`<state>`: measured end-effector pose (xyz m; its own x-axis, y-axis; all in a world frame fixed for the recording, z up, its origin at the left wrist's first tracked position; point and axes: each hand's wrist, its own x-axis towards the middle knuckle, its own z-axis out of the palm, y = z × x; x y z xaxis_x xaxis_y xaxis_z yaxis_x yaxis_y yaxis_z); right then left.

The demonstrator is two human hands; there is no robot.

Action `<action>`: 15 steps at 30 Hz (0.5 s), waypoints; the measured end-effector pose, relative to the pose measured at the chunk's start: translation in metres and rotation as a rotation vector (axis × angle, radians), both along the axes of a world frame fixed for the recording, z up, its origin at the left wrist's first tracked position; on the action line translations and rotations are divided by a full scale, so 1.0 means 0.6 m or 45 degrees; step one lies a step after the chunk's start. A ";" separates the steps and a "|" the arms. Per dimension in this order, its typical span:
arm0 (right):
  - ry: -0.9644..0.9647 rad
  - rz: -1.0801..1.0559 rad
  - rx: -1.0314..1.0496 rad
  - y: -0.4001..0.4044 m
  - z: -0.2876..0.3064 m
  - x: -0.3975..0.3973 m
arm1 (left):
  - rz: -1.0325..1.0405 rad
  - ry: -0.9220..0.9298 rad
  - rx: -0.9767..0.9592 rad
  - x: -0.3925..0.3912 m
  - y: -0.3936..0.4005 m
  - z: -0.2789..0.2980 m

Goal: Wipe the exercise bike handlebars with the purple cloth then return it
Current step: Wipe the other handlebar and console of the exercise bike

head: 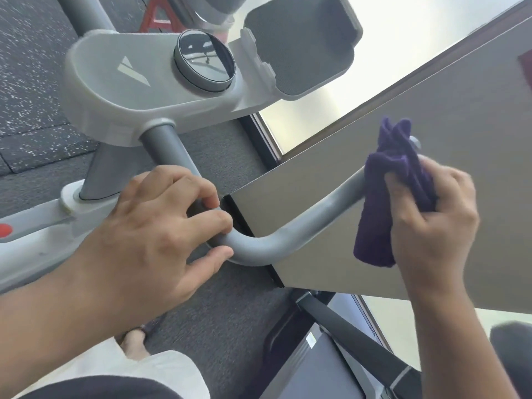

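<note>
The exercise bike's grey handlebar (305,223) bends from the console stem down and out to the right. My left hand (149,234) grips the bar at its bend, fingers wrapped over it. My right hand (431,214) holds the bunched purple cloth (383,214) pressed around the bar's right arm, close to its end. The cloth hides that stretch of the bar; only the bar's tip shows above it.
The white console (121,90) carries a round dark display (205,60) and a grey tray (302,47). A grey panel (403,110) stands right behind the bar. Dark speckled flooring (28,82) lies to the left. My leg and foot show at the bottom.
</note>
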<state>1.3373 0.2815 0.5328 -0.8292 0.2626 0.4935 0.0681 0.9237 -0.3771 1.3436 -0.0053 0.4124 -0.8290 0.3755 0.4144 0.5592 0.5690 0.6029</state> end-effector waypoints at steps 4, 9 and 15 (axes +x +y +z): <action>0.046 -0.043 -0.080 0.002 0.020 -0.026 | 0.003 -0.024 -0.018 0.001 0.002 0.005; -0.071 0.060 -0.077 -0.009 -0.018 0.010 | 0.040 -0.059 -0.024 0.007 0.007 0.011; 0.021 0.073 0.072 0.014 0.007 -0.007 | 0.082 -0.081 -0.054 0.008 0.013 0.019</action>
